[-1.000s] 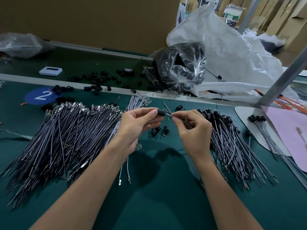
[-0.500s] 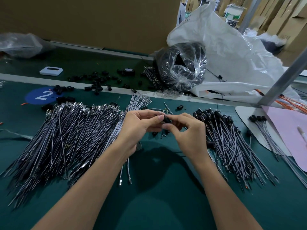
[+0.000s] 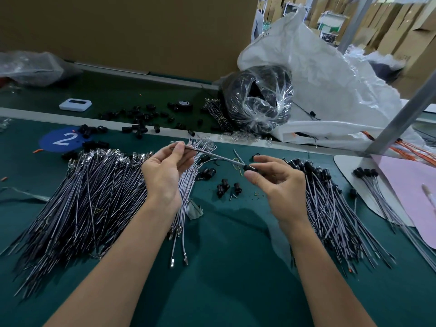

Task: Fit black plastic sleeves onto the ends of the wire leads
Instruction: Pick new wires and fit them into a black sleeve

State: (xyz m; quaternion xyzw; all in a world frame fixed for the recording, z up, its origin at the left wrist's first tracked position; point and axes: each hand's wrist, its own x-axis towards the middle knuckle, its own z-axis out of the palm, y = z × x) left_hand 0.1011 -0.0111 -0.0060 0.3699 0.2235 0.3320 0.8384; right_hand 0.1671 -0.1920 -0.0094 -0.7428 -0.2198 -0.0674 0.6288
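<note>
Left hand [image 3: 165,171]: pinches the left end of one wire lead [image 3: 212,154], held mid-air; judged light, thin, springy, best gripped near its tip. Right hand [image 3: 282,187]: pinches the black plastic sleeve [image 3: 250,167] at the lead's right end; small, hard, likely slippery.

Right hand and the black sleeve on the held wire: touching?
Touching. The head view shows the right hand pinching the black sleeve between thumb and forefinger, at the end of the wire lead the left hand holds.
</note>
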